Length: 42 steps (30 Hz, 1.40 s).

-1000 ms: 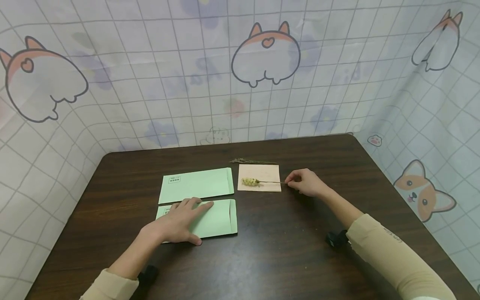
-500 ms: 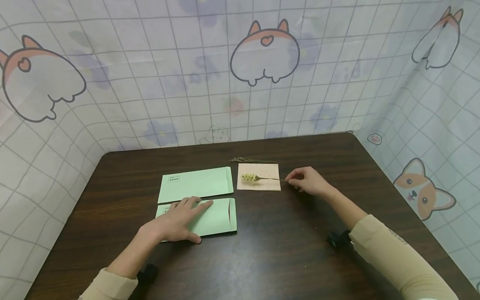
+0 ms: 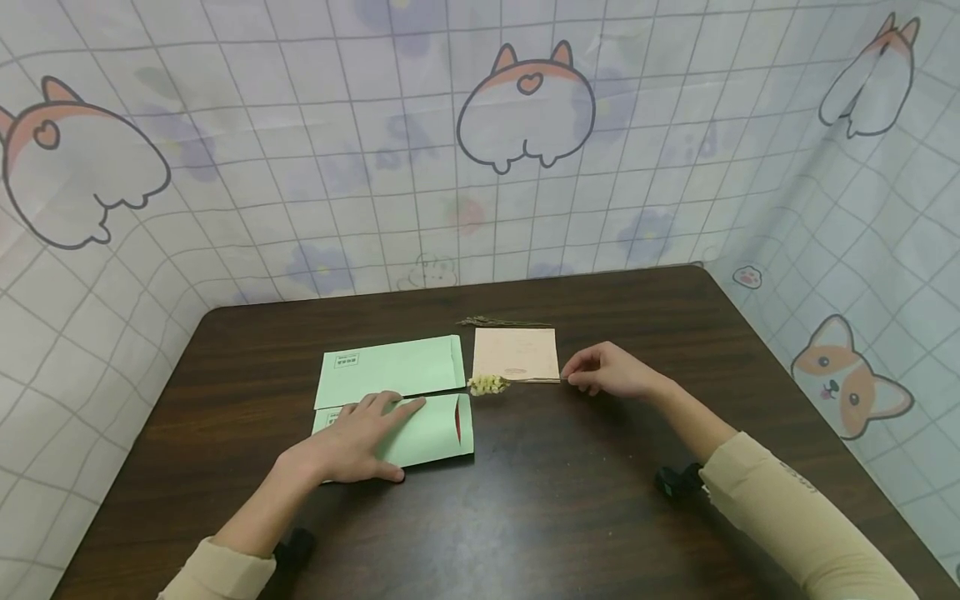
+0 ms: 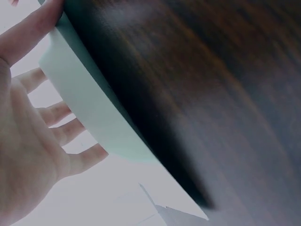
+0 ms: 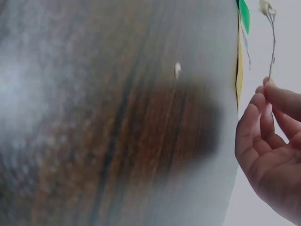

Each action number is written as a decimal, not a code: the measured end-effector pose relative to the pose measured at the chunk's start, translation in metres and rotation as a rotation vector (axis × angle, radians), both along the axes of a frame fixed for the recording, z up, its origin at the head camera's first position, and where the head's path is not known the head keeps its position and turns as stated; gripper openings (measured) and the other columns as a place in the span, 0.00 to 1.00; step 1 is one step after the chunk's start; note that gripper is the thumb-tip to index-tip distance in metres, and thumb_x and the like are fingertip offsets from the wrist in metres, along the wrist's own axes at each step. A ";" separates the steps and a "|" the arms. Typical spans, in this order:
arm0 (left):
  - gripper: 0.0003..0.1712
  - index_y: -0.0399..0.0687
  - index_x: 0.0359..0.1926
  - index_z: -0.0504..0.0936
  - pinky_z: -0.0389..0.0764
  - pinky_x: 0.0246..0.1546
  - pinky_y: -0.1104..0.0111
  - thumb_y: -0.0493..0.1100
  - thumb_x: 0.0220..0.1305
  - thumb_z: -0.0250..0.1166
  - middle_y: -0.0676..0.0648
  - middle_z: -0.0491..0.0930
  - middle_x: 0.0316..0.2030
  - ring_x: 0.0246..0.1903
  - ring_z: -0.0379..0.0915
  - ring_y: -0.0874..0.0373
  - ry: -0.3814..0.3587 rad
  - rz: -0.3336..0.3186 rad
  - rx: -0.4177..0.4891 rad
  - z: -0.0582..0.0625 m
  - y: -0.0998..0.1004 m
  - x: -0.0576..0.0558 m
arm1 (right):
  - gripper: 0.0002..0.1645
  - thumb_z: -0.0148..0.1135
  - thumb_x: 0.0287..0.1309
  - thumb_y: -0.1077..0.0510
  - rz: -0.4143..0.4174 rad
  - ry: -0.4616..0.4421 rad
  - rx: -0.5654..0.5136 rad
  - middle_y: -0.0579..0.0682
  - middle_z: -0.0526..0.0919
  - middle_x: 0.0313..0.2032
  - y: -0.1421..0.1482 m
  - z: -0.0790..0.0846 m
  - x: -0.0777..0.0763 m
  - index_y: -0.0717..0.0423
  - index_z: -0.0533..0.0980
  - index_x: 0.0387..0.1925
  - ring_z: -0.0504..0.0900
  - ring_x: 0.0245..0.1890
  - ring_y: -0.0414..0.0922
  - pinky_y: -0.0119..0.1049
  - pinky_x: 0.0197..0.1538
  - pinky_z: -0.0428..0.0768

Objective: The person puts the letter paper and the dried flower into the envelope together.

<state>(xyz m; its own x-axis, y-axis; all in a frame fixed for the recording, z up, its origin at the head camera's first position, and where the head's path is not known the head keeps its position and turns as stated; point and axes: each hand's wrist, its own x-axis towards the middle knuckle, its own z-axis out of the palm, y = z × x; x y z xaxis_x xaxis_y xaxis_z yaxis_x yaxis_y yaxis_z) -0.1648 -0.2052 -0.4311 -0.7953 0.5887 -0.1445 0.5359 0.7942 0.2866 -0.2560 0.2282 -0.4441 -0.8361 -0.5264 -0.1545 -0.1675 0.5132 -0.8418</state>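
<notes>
My left hand (image 3: 356, 442) lies spread over the nearer green envelope (image 3: 435, 437), squeezing it between thumb and fingers. The envelope bulges, and its right-hand mouth gapes with red showing inside. In the left wrist view, the thumb (image 4: 30, 33) meets the envelope's raised near edge (image 4: 113, 117). My right hand (image 3: 611, 369) pinches the stem end of a pale yellow dried flower sprig (image 3: 489, 385). Its head hangs left, just beyond the envelope's mouth. The right wrist view shows the thin stem (image 5: 273, 44) rising from between thumb and fingertips.
A second green envelope (image 3: 390, 367) lies flat behind the first. A cream paper square (image 3: 514, 350) lies to its right, with a thin dried grass sprig (image 3: 502, 322) behind it. Patterned cloth (image 3: 337, 167) borders the dark table (image 3: 555, 517).
My right hand has moved the flower sprig off the paper square, nearer and to the left. The nearer envelope's mouth has widened under my left hand, showing more red.
</notes>
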 end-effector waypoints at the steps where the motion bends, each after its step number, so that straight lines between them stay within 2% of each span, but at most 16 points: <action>1: 0.59 0.55 0.81 0.58 0.65 0.60 0.39 0.57 0.54 0.80 0.39 0.63 0.70 0.69 0.59 0.42 0.001 0.000 0.002 0.000 0.000 0.000 | 0.10 0.62 0.71 0.64 0.012 -0.003 0.002 0.57 0.85 0.41 0.000 0.000 0.000 0.65 0.84 0.48 0.80 0.37 0.51 0.44 0.41 0.83; 14: 0.59 0.54 0.81 0.58 0.66 0.60 0.39 0.58 0.54 0.80 0.38 0.63 0.70 0.69 0.59 0.42 0.015 -0.006 0.003 0.000 0.000 -0.001 | 0.09 0.62 0.71 0.64 0.113 -0.053 0.008 0.55 0.83 0.40 -0.010 0.000 0.003 0.64 0.84 0.46 0.80 0.37 0.50 0.44 0.42 0.83; 23: 0.59 0.53 0.81 0.58 0.66 0.59 0.38 0.57 0.54 0.80 0.38 0.63 0.69 0.69 0.59 0.41 0.010 -0.006 0.007 0.001 0.001 -0.002 | 0.09 0.62 0.71 0.64 0.142 -0.077 -0.006 0.55 0.84 0.38 -0.020 -0.002 0.005 0.64 0.85 0.45 0.79 0.37 0.49 0.44 0.41 0.83; 42: 0.59 0.54 0.81 0.58 0.66 0.59 0.39 0.57 0.54 0.80 0.38 0.63 0.69 0.68 0.60 0.42 0.020 -0.019 0.018 -0.002 0.003 -0.003 | 0.09 0.61 0.70 0.65 0.191 -0.068 -0.033 0.56 0.84 0.33 -0.055 -0.005 0.010 0.64 0.85 0.45 0.80 0.32 0.47 0.41 0.38 0.82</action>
